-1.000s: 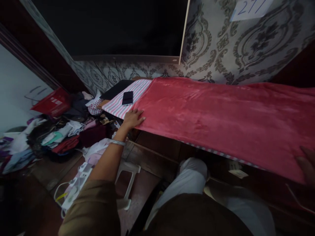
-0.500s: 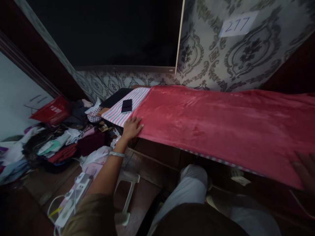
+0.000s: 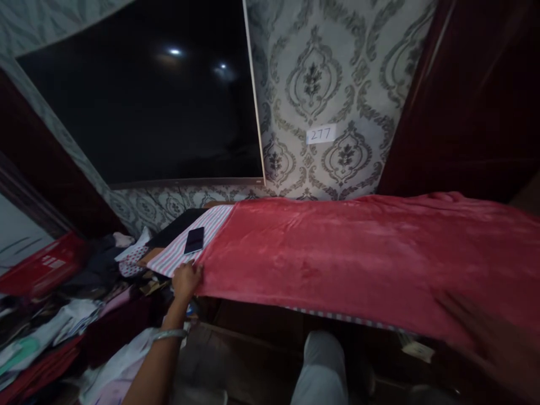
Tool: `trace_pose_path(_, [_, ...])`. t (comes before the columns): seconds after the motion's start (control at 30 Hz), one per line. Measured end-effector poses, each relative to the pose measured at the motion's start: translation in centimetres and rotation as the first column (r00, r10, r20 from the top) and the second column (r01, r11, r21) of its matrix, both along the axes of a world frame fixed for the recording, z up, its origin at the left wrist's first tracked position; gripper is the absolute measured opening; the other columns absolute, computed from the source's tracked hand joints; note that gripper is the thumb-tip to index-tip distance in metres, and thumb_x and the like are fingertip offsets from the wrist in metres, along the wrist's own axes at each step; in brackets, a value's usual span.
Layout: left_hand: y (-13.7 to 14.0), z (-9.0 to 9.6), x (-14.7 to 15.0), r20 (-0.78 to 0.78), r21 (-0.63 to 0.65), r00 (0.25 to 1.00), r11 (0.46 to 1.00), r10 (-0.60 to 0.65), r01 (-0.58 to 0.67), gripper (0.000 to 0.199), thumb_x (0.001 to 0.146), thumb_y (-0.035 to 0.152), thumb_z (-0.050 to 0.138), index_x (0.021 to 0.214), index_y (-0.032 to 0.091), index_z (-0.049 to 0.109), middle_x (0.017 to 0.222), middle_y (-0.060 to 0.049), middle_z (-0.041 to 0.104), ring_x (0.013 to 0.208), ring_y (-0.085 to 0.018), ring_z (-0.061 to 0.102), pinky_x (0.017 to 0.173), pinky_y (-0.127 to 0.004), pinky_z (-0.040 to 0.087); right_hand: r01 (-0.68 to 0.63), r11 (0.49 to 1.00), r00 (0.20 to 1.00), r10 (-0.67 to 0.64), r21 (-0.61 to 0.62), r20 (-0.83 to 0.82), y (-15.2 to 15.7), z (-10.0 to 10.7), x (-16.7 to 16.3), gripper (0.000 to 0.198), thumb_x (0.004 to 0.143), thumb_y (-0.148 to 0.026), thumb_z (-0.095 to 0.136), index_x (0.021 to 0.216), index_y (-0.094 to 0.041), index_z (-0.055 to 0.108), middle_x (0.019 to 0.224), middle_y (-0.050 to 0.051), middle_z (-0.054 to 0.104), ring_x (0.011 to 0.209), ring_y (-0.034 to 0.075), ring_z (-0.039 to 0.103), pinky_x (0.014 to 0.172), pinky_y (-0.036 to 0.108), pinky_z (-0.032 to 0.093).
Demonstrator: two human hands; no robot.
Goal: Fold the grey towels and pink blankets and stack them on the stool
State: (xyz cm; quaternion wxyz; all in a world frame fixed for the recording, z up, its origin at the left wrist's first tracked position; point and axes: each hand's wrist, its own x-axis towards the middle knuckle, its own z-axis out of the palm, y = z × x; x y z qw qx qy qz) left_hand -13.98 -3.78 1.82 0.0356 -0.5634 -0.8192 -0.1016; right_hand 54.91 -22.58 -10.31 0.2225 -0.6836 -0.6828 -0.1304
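Observation:
A smooth red plush blanket lies spread along a long low surface. At its near left corner, my left hand has its fingers curled over the edge, pinching the cloth beside a striped pink, white and grey cloth. Just behind that hand, a dark-screened phone rests on the striped cloth. My right hand, smeared by motion, is over the blanket's near right part with its fingers stretched out. Whether its palm touches the fabric I cannot tell.
A large dark television hangs on the patterned wall behind. A paper marked 277 is stuck to the wallpaper. Heaped clothes and a red basket lie at the left. My knee is under the blanket's front edge.
The view has tilted up and shifted right. My left hand has gone from lying flat to curling at the blanket's corner. My right hand has come further into view over the blanket.

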Motion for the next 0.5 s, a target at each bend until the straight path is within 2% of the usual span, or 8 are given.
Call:
trace_pose_path(0.1, [1.3, 0.9, -0.1, 0.047, -0.043, 0.999, 0.999, 0.023, -0.021, 0.047, 0.094, 0.043, 0.041, 0.108, 0.010, 0.071, 0.106, -0.022, 0.074, 0.103, -0.036, 0.070, 0.082, -0.041, 0.052, -0.086, 0.996, 0.996, 0.086, -0.031, -0.004, -0.7, 0.4, -1.2, 0.075, 0.085, -0.063, 0.050, 0.157, -0.040, 0.041, 0.154, 0.010, 0.050, 0.141, 0.038, 0.046, 0.112, 0.061, 0.042])
trace_pose_path(0.23, [2.6, 1.6, -0.3, 0.084, -0.022, 0.996, 1.000, 0.023, -0.021, 0.032, 0.090, 0.039, 0.045, 0.090, 0.017, 0.068, 0.098, -0.018, 0.076, 0.097, -0.032, 0.072, 0.077, -0.037, 0.052, -0.046, 0.998, 0.999, 0.044, -0.053, -0.030, -0.5, 0.6, -1.5, 0.057, 0.092, -0.048, 0.038, 0.142, -0.035, 0.062, 0.149, 0.010, 0.056, 0.138, 0.033, 0.052, 0.113, 0.057, 0.042])
trace_pose_path(0.37, [2.8, 2.0, -0.4, 0.116, 0.022, 0.993, 1.000, -0.009, 0.007, 0.023, 0.088, 0.034, 0.045, 0.079, 0.022, 0.063, 0.090, -0.015, 0.075, 0.093, -0.030, 0.071, 0.076, -0.035, 0.052, -0.083, 0.996, 0.997, 0.083, -0.046, 0.001, 0.1, 0.2, -1.0, 0.057, 0.090, -0.051, 0.042, 0.140, -0.032, 0.063, 0.147, 0.008, 0.059, 0.135, 0.034, 0.056, 0.109, 0.059, 0.046])
trace_pose_path(0.5, [2.5, 2.2, -0.5, 0.150, 0.043, 0.988, 0.999, -0.027, 0.020, 0.023, 0.085, 0.034, 0.046, 0.069, 0.023, 0.058, 0.089, -0.017, 0.075, 0.092, -0.031, 0.071, 0.075, -0.035, 0.051, -0.095, 0.993, 0.995, 0.094, -0.064, -0.023, 0.1, 0.4, -0.8, 0.056, 0.094, -0.051, 0.039, 0.137, -0.029, 0.066, 0.144, 0.010, 0.061, 0.132, 0.034, 0.058, 0.108, 0.059, 0.047])
